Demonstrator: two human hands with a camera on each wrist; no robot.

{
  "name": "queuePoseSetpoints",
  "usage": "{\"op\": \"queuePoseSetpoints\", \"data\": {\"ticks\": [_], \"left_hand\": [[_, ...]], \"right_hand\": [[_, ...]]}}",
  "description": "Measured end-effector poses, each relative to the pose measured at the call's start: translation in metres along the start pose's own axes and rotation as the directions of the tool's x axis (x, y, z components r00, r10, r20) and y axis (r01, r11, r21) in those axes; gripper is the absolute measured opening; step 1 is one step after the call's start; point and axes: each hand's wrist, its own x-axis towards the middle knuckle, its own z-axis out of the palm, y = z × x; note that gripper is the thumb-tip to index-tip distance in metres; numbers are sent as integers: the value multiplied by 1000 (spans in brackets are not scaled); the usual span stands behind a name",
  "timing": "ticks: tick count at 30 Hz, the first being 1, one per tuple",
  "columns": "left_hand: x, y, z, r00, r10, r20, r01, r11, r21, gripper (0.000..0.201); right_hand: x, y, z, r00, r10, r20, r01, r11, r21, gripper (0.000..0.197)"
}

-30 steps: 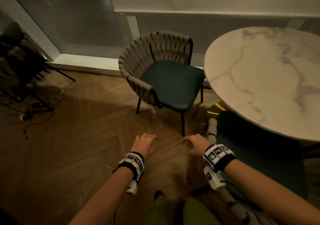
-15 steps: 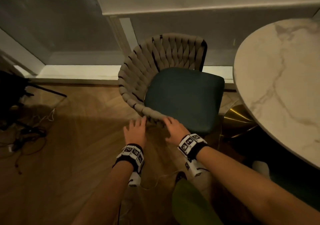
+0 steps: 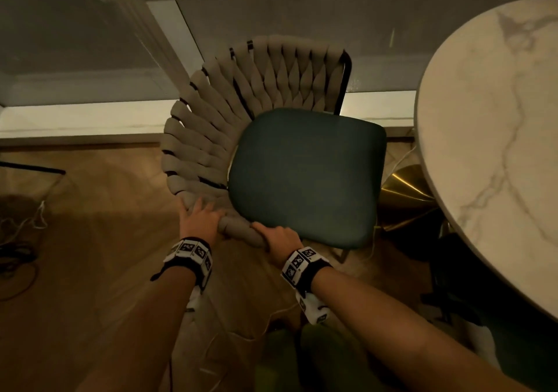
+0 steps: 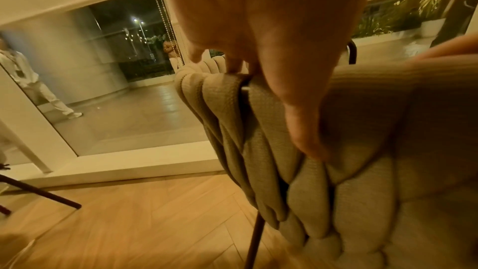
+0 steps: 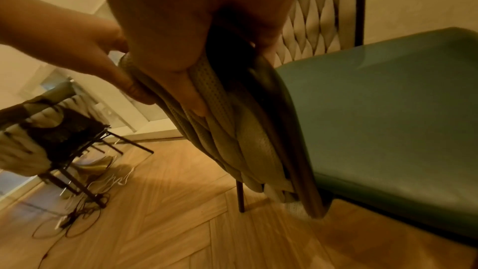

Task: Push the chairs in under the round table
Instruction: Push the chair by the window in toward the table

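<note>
A chair (image 3: 305,174) with a dark green seat and a beige woven wrap-around back stands left of the round marble table (image 3: 495,137), apart from its edge. My left hand (image 3: 197,219) grips the near end of the woven back, fingers curled over the top rim (image 4: 232,81) and thumb down the outside. My right hand (image 3: 279,237) grips the same padded rim beside the seat's near corner (image 5: 207,89). A second green chair (image 3: 489,325) sits mostly hidden under the table at the right.
A window wall with a white sill (image 3: 90,119) runs behind the chair. The table's brass base (image 3: 404,198) shows beside the seat. Dark folded chairs and loose cables (image 5: 64,150) lie on the wood floor to the left. My green shoes (image 3: 302,358) are below.
I have stepped closer to the chair. Both hands rose from low over the floor, reached the near end of its back, and now hold the rim.
</note>
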Motion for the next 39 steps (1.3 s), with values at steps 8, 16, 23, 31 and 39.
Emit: {"op": "queuePoseSetpoints", "data": {"ticks": [8,16,23,31,39], "left_hand": [[6,-5,-4,997,-9,78,13,998,-55,47],[12,19,-2,995,76,70,-56,968,-246,58],[4,50,-6,996,77,47,-58,944,-325,61],[-16,66,6,995,99,20,-83,916,-393,53],[-7,72,7,994,111,-19,-109,906,-408,57]], "right_hand": [[-5,8,-11,999,-10,42,11,1000,-15,68],[-18,35,-27,999,49,15,-49,999,-1,48],[-35,56,-33,996,73,-46,-71,997,41,49],[-54,63,-14,982,177,-72,-178,984,-8,56],[-50,74,-32,992,123,-16,-123,992,4,53]]}}
